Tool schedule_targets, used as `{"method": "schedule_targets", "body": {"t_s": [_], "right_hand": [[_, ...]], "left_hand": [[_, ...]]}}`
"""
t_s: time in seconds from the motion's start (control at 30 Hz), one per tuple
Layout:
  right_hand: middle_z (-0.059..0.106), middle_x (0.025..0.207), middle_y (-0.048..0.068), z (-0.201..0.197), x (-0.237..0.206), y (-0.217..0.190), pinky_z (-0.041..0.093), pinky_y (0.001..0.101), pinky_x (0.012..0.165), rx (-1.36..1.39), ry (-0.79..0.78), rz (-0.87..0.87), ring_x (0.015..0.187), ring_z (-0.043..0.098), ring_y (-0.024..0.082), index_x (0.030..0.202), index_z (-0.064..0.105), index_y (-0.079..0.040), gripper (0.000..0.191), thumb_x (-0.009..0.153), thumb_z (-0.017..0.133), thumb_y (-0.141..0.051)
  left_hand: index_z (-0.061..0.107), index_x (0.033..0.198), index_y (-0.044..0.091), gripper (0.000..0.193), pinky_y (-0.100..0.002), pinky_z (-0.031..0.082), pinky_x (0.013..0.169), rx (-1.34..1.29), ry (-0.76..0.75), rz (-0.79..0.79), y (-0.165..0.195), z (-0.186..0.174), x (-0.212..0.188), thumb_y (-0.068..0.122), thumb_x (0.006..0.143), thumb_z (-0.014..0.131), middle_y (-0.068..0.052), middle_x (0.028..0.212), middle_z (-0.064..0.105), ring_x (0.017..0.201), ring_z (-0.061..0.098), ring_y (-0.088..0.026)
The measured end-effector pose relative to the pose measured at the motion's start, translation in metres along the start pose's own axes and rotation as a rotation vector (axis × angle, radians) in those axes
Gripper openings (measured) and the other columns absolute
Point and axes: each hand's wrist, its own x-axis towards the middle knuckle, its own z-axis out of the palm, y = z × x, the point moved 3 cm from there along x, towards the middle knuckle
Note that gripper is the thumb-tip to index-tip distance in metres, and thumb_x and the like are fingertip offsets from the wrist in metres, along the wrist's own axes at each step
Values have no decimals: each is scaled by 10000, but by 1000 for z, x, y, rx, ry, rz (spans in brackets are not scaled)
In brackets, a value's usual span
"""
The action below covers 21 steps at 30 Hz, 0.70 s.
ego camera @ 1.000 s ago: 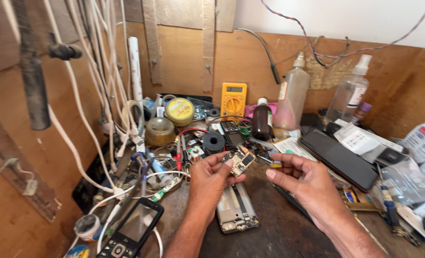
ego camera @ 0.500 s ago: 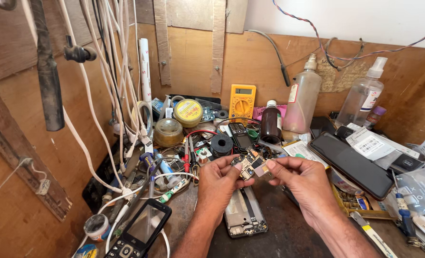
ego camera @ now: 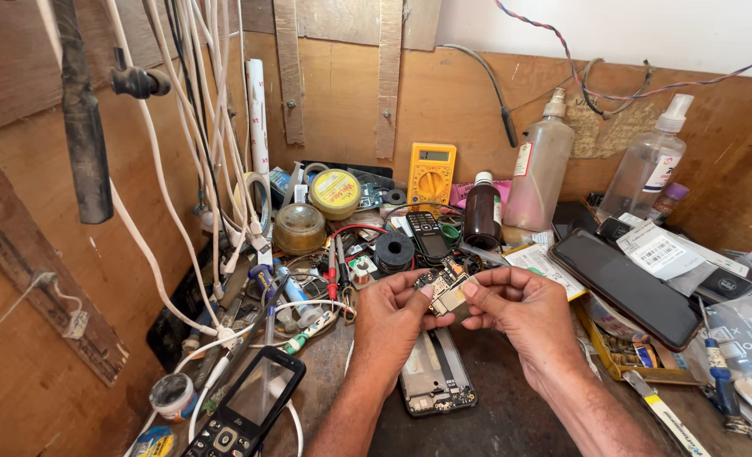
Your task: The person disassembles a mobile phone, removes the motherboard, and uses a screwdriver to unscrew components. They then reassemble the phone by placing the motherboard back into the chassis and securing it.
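Pinching a small circuit board (ego camera: 449,292) between thumb and fingers of both the left hand (ego camera: 401,309) and the right hand (ego camera: 520,309), held up over the cluttered workbench (ego camera: 511,415). Hovering just above an opened phone body (ego camera: 435,377) lying flat between the forearms. Flanked by a keypad phone (ego camera: 249,402) lower left, a yellow multimeter (ego camera: 431,173) behind, a dark tablet (ego camera: 625,283) to the right.

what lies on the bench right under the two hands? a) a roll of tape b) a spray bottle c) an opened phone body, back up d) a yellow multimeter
c: the opened phone body lies flat on the bench just below the left hand and right hand, which pinch a small circuit board between them; the yellow multimeter stands further back by the wall.
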Motion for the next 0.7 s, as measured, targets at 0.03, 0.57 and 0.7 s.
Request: {"method": "schedule_targets", "body": {"t_s": [0.03,0.57,0.7], "right_hand": [[729,800,106,1,1,0,610,293,580,-9,2,-5,661,674,134,997,714,77,223,830,782,-56],[725,752,77,6,-1,-2,571,266,516,-262,85,-89,628,649,100,949,750,45,184,834,802,-89],[743,763,82,7,-2,-3,571,265,504,-294,94,-102,628,661,100,941,754,40,190,826,808,-102]], "left_hand": [[621,1262,-142,366,-279,656,646,1,0,-5,0,0,1,56,955,596,-182,917,790,717,770,-190],[630,1251,-134,364,-273,652,657,12,-9,-10,4,1,-2,39,930,614,-185,947,787,740,770,-187],[643,1238,-143,368,-279,663,678,-14,-24,14,4,3,-3,18,908,661,-173,974,785,781,756,-164]]}}
